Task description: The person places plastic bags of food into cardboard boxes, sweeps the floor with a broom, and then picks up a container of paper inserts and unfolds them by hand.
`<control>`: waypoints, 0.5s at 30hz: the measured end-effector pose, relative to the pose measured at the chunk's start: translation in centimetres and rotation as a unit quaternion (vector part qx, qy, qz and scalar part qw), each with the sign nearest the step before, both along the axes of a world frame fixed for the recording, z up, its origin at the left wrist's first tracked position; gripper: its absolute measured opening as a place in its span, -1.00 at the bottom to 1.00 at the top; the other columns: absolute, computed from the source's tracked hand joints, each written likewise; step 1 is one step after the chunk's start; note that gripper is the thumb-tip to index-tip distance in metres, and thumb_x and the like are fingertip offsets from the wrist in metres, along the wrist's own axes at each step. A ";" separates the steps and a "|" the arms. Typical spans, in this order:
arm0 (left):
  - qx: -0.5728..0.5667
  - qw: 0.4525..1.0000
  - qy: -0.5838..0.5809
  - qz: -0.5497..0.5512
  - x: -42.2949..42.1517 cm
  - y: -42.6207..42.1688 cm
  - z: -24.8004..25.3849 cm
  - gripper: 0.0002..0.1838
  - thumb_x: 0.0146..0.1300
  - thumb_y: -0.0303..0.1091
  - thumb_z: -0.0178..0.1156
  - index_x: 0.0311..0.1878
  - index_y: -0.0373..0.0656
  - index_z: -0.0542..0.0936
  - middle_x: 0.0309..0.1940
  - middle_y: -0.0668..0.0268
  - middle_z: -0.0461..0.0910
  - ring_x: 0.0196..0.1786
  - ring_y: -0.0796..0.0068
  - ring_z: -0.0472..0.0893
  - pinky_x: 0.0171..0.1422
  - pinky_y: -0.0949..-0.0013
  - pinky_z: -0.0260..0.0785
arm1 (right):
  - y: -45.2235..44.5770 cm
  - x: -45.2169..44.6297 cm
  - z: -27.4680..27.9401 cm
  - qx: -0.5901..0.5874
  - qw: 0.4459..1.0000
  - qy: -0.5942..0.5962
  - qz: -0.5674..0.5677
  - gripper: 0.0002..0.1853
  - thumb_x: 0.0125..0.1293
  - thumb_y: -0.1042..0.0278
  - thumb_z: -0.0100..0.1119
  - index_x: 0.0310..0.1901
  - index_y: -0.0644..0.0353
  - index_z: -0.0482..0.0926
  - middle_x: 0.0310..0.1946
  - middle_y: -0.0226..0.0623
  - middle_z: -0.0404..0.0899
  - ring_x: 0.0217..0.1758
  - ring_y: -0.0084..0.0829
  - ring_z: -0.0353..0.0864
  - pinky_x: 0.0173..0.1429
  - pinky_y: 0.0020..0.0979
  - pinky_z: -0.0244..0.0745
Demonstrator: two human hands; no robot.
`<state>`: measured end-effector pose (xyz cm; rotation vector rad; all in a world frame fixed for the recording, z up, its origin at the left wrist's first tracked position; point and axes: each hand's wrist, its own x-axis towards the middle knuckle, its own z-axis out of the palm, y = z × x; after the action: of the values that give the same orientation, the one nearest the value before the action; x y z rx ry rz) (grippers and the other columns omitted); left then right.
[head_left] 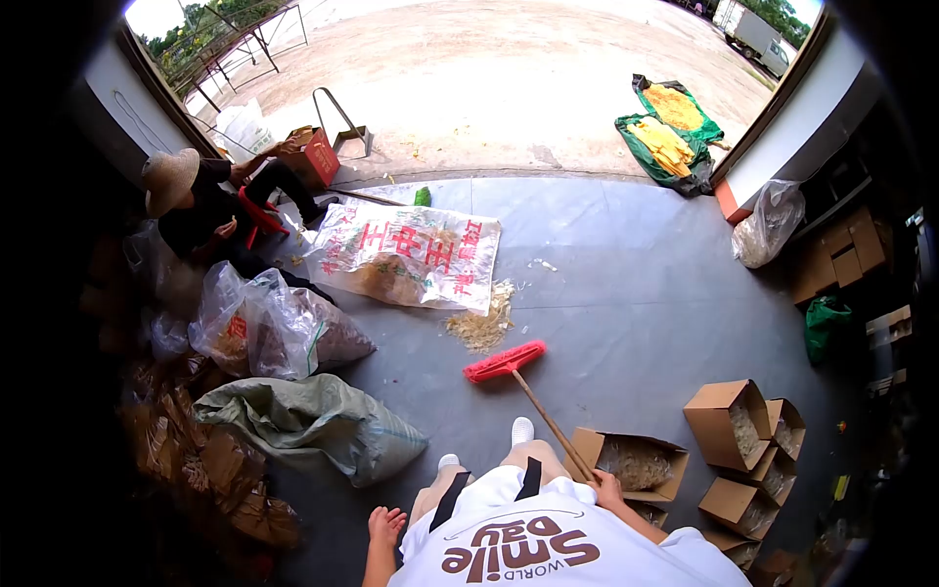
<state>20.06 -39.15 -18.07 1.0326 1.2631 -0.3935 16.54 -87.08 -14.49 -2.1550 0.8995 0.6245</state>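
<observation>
My right hand (606, 487) is wrapped round the wooden handle of a broom (505, 362) whose red head rests on the grey floor ahead of my feet. Just beyond the bristles lies a pile of pale yellowish scraps (482, 321). It reaches the edge of a white woven sheet (406, 252) with red characters, spread flat on the floor. My left hand (386, 525) hangs at my side, palm up and fingers loosely apart, holding nothing. Near my right hand stands an open cardboard box (641, 463) with pale contents in clear plastic.
On the left, a person in a straw hat (172, 178) sits on a red chair. Clear plastic bags (279, 323), a grey-green sack (313, 423) and brown material (210, 460) lie nearer. More boxes (729, 421) stand right. Green sacks (670, 147) with yellow material lie by the doorway.
</observation>
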 end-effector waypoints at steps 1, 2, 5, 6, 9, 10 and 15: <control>-0.007 1.000 -0.016 0.005 0.0 -1.9 0.7 -0.57 0.19 -0.32 -0.12 0.12 -0.09 0.06 -0.30 0.09 0.44 -0.37 0.17 0.52 -0.37 0.26 0.39 | -0.4 2.2 0.4 -0.003 1.000 -0.012 0.004 -0.61 -0.04 0.27 0.11 -0.10 0.14 0.46 -0.21 -0.05 0.47 -0.11 -0.16 0.45 -0.04 -0.30 0.35; -0.028 0.999 -0.029 -0.002 0.4 -3.7 1.6 -0.55 0.20 -0.32 -0.11 0.13 -0.09 0.05 -0.26 0.07 0.42 -0.33 0.19 0.51 -0.33 0.28 0.39 | -0.5 5.0 1.4 -0.006 1.000 0.006 0.010 -0.62 -0.02 0.28 0.10 -0.09 0.11 0.45 -0.21 -0.05 0.47 -0.10 -0.15 0.45 -0.04 -0.29 0.35; -0.020 0.998 -0.044 -0.038 0.9 -7.3 2.2 -0.52 0.19 -0.31 -0.09 0.15 -0.09 0.03 -0.25 0.07 0.41 -0.33 0.21 0.51 -0.31 0.29 0.39 | -2.4 10.1 -1.0 -0.042 0.995 -0.060 0.061 -0.63 -0.02 0.30 0.10 -0.10 0.11 0.45 -0.25 -0.08 0.49 -0.15 -0.12 0.46 -0.08 -0.26 0.37; -0.023 0.998 -0.050 -0.041 0.6 -7.8 1.7 -0.50 0.19 -0.31 -0.08 0.17 -0.09 0.01 -0.25 0.06 0.41 -0.33 0.22 0.50 -0.30 0.31 0.39 | -3.0 11.7 -0.3 -0.050 0.993 -0.079 0.077 -0.64 -0.02 0.31 0.10 -0.12 0.14 0.45 -0.26 -0.08 0.49 -0.18 -0.11 0.47 -0.11 -0.25 0.38; -0.010 0.999 -0.039 -0.018 -0.1 -8.7 1.5 -0.51 0.19 -0.32 -0.08 0.15 -0.10 0.03 -0.26 0.06 0.41 -0.33 0.21 0.50 -0.30 0.30 0.39 | -5.8 13.6 0.6 -0.066 0.989 -0.086 0.099 -0.64 -0.01 0.30 0.09 -0.11 0.10 0.45 -0.29 -0.08 0.50 -0.19 -0.12 0.47 -0.11 -0.24 0.37; -0.006 0.999 -0.044 -0.002 -0.4 -8.9 1.6 -0.53 0.19 -0.32 -0.08 0.14 -0.10 0.04 -0.26 0.07 0.41 -0.33 0.20 0.50 -0.30 0.30 0.40 | -6.9 13.6 1.5 -0.075 0.989 -0.069 0.104 -0.64 -0.01 0.29 0.08 -0.10 0.07 0.45 -0.31 -0.09 0.51 -0.22 -0.12 0.48 -0.12 -0.24 0.37; 0.032 0.998 0.001 0.060 -3.3 -8.8 0.9 -0.54 0.17 -0.30 -0.08 0.11 -0.08 0.06 -0.29 0.07 0.42 -0.35 0.14 0.50 -0.28 0.20 0.40 | -11.8 11.8 3.3 -0.069 0.990 -0.085 0.092 -0.64 0.00 0.27 0.09 -0.09 0.07 0.45 -0.28 -0.12 0.51 -0.20 -0.14 0.47 -0.11 -0.25 0.36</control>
<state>16.77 -47.95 -17.16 1.0042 1.3391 -0.2640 28.33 -98.85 -11.15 -2.3948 0.6749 0.4699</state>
